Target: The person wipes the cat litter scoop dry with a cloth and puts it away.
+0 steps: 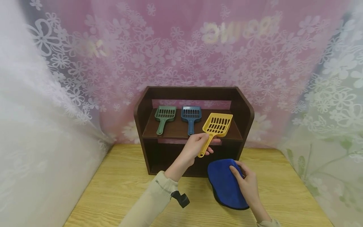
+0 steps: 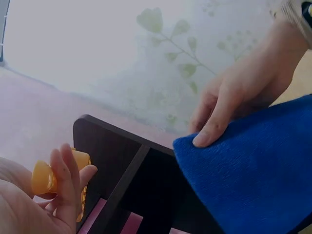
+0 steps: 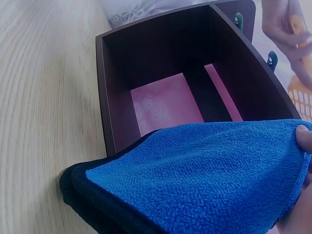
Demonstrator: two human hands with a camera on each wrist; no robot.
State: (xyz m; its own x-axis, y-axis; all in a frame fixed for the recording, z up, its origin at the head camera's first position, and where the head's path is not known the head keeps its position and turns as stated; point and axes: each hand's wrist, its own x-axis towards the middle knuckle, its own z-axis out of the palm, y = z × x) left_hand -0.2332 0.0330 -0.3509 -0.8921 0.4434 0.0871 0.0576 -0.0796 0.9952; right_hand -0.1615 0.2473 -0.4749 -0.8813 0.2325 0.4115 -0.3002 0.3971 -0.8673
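Note:
My left hand (image 1: 198, 145) grips a yellow slotted litter scoop (image 1: 217, 124) by its handle, its head raised in front of the right part of the upper shelf. In the left wrist view, fingers curl about the orange-looking handle (image 2: 44, 178). My right hand (image 1: 247, 183) pinches the upper edge of a folded blue cloth (image 1: 225, 181) with dark edging, thumb on the near face. The cloth hangs in front of the shelf's lower right corner. A green scoop (image 1: 165, 114) and a blue scoop (image 1: 191, 115) lie side by side on the upper shelf, handles toward me.
A dark brown two-tier shelf unit (image 1: 139, 115) stands on a light wood-grain table (image 1: 119, 186). Its lower compartment (image 3: 156, 53) faces me. Floral curtains (image 1: 170, 47) hang behind and at both sides. A black strap (image 1: 180, 199) sticks out at the left cuff.

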